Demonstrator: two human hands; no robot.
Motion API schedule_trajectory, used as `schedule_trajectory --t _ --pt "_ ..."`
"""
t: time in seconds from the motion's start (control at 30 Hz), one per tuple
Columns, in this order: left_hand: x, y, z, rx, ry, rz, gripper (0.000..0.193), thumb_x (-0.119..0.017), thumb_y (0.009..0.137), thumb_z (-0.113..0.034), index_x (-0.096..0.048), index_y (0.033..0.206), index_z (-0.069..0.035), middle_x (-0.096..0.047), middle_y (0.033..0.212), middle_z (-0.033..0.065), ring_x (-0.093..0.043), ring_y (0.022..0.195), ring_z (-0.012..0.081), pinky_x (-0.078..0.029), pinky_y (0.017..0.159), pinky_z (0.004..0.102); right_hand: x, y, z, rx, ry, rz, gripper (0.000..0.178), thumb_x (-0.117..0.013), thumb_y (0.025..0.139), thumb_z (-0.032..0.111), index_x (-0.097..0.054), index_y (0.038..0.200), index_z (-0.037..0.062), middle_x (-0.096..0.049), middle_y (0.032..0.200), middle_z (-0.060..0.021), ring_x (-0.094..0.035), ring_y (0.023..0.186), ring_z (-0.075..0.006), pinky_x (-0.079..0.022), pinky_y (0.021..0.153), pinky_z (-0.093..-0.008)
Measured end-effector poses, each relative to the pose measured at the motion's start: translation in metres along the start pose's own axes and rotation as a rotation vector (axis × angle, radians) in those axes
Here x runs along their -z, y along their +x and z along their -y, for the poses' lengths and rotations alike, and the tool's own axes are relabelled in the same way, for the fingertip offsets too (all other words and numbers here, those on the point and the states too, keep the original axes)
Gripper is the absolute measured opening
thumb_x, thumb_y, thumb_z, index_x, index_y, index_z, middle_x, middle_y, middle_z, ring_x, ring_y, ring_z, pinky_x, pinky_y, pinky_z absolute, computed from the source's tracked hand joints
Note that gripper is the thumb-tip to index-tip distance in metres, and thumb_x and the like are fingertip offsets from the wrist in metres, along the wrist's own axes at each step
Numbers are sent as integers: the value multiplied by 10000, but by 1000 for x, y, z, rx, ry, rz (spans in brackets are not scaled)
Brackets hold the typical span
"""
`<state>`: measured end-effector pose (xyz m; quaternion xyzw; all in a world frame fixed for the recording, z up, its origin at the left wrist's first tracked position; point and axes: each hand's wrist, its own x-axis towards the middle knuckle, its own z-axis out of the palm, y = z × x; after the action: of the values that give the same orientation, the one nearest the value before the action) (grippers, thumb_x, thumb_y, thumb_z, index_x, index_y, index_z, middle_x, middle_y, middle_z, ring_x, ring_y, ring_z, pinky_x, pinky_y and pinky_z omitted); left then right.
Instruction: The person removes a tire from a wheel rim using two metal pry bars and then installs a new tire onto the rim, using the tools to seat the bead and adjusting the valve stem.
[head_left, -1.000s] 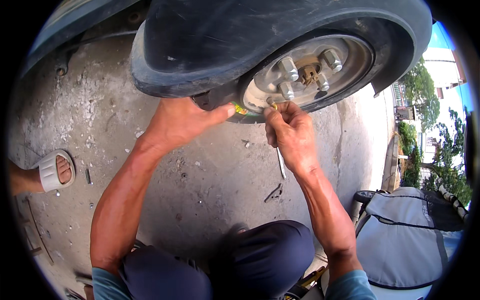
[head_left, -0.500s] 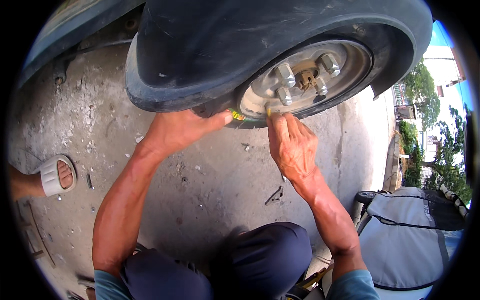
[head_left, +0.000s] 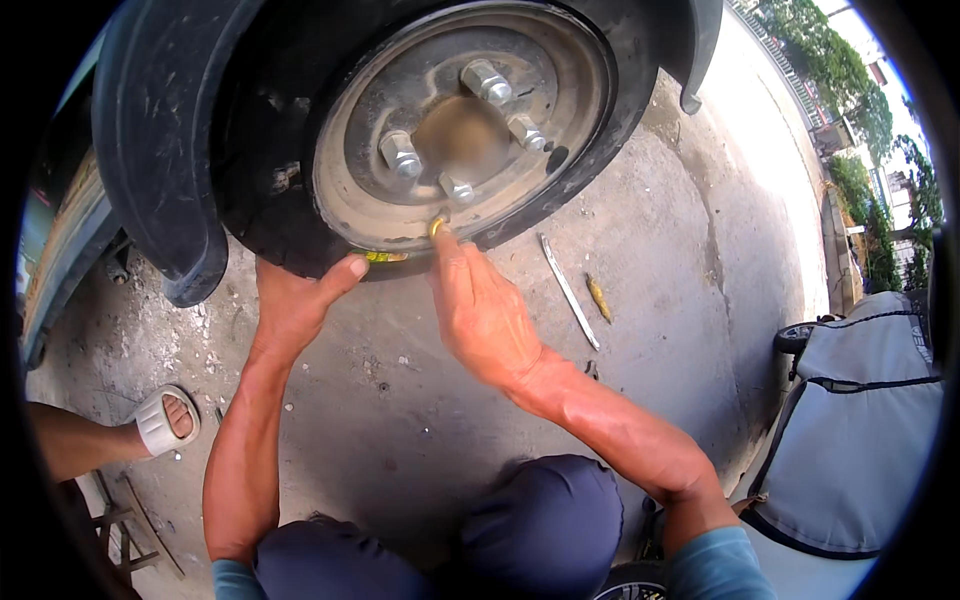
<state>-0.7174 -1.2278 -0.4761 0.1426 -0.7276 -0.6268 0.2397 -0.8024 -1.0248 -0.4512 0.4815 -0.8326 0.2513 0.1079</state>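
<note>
A black tyre point(head_left: 262, 180) on a dusty metal wheel rim point(head_left: 345, 205) stands in front of me. The rim carries several large nuts point(head_left: 402, 155). My left hand point(head_left: 300, 305) grips the lower left edge of the tyre, thumb on the sidewall beside a yellow-green sticker point(head_left: 385, 257), other fingers hidden behind. My right hand point(head_left: 487, 318) is closed at the rim's lower edge, fingertips at a small yellow piece point(head_left: 436, 228) that sticks up against the rim. The exact kind of that piece is too small to tell.
A black fender point(head_left: 150, 140) arches over the wheel. On the concrete to the right lie a long metal bar point(head_left: 568, 292) and a yellowish tool point(head_left: 598, 298). Another person's sandaled foot point(head_left: 165, 420) stands at left. A grey-covered vehicle point(head_left: 850, 450) is at right.
The view has shifted, and the wheel now faces me more fully with its fender farther left. The bar and yellowish tool have come into sight. Both hands stay at the tyre and rim.
</note>
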Motion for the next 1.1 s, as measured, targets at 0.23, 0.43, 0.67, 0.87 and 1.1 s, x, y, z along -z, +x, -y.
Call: schedule_trajectory --t 0.23,0.43,0.67,0.87,1.1 --pt "4 -3 -2 63 10 32 652 -807 782 -177 -504 1324 22 -576 1281 94 -531 1193 207 -380 1068 327 15 -26 14 389 95 11 321 -710 839 84 -602 1129 -5 -597 826 -104 -641 741 -259 -506 592 -358" --pt "4 -3 -6 88 93 11 693 -803 792 -182 -468 1359 33 -555 1314 110 -516 1221 214 -354 1084 313 28 -1 -16 -115 124 -160 274 -767 843 218 -572 913 38 -625 699 -93 -649 590 -273 -497 516 -385" --pt "5 -1 -24 135 125 43 678 -807 786 -184 -490 1346 28 -577 1289 108 -528 1202 206 -383 1055 311 15 24 -23 -176 -123 -67 276 -622 961 253 -536 826 29 -638 676 -166 -646 589 -364 -497 509 -461" --pt "3 1 -34 55 93 63 678 -809 772 -146 -503 1354 18 -576 1320 103 -514 1233 205 -371 1082 322 16 27 -14 -385 59 -30 293 -570 989 231 -556 816 -5 -608 627 -230 -604 607 -453 -456 564 -523" --pt "12 7 -28 -17 1 139 727 -819 771 -200 -488 1376 32 -552 1369 130 -487 1286 226 -350 1108 342 5 28 -14 -636 442 -34 387 -543 1005 261 -580 756 -32 -579 577 -169 -575 517 -339 -428 521 -440"
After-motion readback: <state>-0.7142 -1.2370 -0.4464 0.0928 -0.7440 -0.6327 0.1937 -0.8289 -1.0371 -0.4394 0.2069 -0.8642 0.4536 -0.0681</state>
